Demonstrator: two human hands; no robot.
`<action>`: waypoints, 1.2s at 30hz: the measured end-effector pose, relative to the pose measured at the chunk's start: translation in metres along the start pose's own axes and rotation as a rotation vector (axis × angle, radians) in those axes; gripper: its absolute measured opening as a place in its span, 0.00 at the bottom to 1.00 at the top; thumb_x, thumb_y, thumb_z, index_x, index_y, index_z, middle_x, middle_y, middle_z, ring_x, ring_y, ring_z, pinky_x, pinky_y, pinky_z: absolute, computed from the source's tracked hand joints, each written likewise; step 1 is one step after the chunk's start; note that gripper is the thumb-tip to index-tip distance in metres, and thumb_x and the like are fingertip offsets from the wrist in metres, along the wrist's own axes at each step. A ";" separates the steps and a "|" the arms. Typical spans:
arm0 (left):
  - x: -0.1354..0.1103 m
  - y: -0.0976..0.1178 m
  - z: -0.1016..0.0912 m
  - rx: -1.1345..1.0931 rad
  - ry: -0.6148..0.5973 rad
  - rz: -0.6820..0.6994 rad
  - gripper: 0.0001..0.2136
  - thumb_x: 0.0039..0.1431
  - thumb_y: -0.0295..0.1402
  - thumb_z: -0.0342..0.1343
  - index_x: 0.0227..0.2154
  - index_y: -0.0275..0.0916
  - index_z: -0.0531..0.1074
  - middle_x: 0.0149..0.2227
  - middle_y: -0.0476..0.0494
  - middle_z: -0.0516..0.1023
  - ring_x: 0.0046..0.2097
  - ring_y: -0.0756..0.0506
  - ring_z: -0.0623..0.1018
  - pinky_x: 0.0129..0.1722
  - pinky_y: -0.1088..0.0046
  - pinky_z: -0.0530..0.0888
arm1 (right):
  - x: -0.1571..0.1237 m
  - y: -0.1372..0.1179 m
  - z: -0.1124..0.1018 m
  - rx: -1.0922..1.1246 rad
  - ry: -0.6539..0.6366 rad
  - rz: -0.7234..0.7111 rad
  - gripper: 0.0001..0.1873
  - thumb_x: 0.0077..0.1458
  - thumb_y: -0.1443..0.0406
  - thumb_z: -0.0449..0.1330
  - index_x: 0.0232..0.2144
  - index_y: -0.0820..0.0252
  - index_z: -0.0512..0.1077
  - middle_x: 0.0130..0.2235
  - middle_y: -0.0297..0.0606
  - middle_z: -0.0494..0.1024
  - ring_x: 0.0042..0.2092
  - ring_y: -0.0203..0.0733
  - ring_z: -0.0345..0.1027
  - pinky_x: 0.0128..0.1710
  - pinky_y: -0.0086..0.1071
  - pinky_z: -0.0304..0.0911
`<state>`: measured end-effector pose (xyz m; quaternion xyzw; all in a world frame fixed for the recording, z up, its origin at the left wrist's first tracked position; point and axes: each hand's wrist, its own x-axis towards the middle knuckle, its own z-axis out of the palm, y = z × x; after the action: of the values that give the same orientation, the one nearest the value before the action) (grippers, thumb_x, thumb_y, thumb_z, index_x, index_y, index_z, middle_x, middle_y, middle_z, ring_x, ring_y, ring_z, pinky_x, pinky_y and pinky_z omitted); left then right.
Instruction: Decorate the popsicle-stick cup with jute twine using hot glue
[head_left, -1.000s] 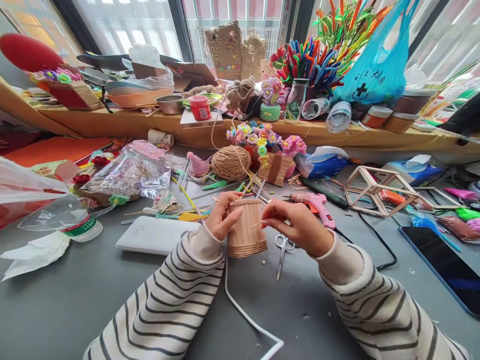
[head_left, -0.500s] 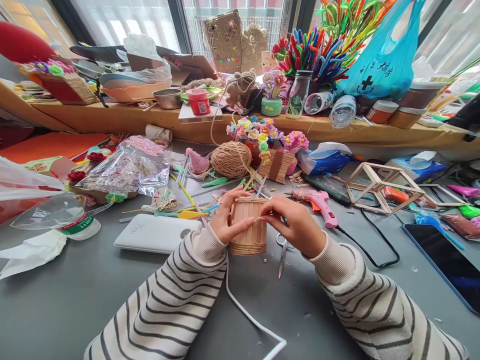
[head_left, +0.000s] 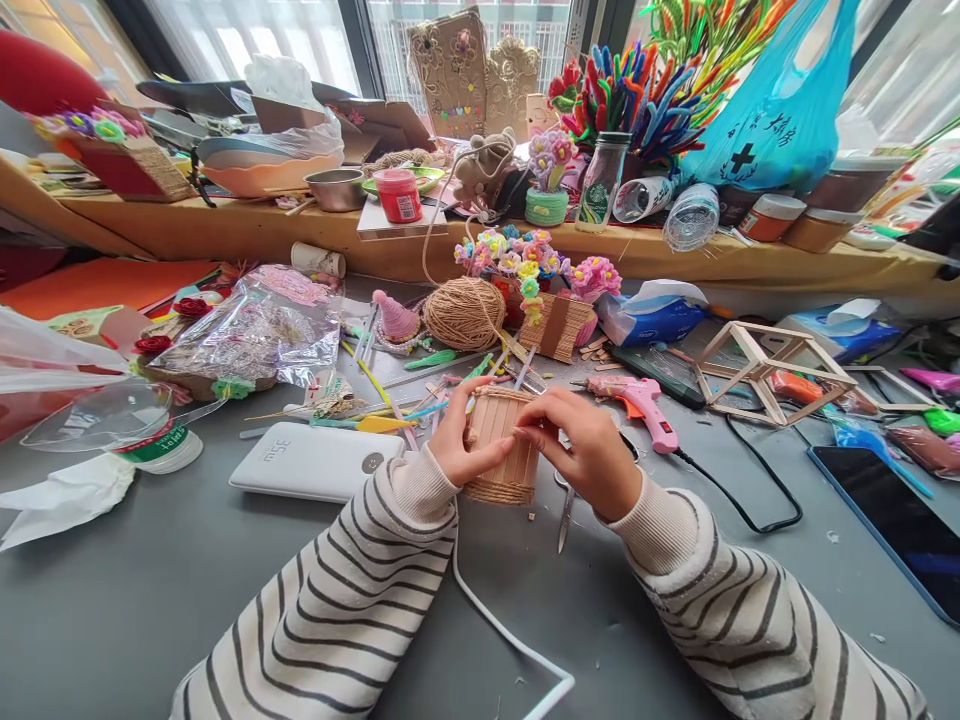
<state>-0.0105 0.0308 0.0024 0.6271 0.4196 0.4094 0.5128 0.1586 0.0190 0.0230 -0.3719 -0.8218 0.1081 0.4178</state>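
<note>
Between my hands is a small cup made of upright wooden craft sticks [head_left: 496,440], with twine wound round its top and bottom rims. My left hand [head_left: 463,440] grips the cup from the left, its thumb lying across the front. The fingers of my right hand [head_left: 574,440] are pinched together against the cup's right front. Whatever lies between those fingertips is too small to make out. Partly under my right hand is a pair of scissors [head_left: 565,518], blades toward me. A pink hot glue gun [head_left: 637,405] lies just beyond that hand.
A white power bank [head_left: 311,462] lies left of my left hand, and a white cable [head_left: 504,632] runs toward me. Behind are a ball of twine [head_left: 465,313] and crocheted flowers [head_left: 517,258]. At right are a stick frame [head_left: 772,372] and a phone [head_left: 892,520].
My right hand has shifted slightly left and down along the cup and covers more of the scissors' handles. My left hand keeps its grip. The view has moved a little.
</note>
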 end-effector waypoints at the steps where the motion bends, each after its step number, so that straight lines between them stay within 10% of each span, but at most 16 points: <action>1: 0.000 0.000 0.001 0.001 0.008 0.017 0.32 0.43 0.38 0.60 0.51 0.38 0.53 0.48 0.39 0.68 0.43 0.42 0.75 0.43 0.64 0.72 | 0.000 0.000 0.001 -0.001 0.012 0.008 0.03 0.54 0.70 0.55 0.29 0.63 0.68 0.28 0.37 0.71 0.28 0.35 0.63 0.29 0.28 0.62; 36: 0.000 -0.019 0.011 -0.124 0.296 0.113 0.29 0.45 0.43 0.59 0.48 0.42 0.54 0.49 0.40 0.61 0.45 0.43 0.72 0.45 0.63 0.71 | -0.006 -0.010 0.007 -0.125 0.042 0.100 0.03 0.52 0.70 0.57 0.28 0.63 0.70 0.26 0.37 0.73 0.27 0.35 0.65 0.28 0.28 0.62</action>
<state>-0.0024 0.0300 -0.0180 0.5497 0.4286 0.5508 0.4592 0.1504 0.0082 0.0199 -0.4400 -0.7984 0.0696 0.4050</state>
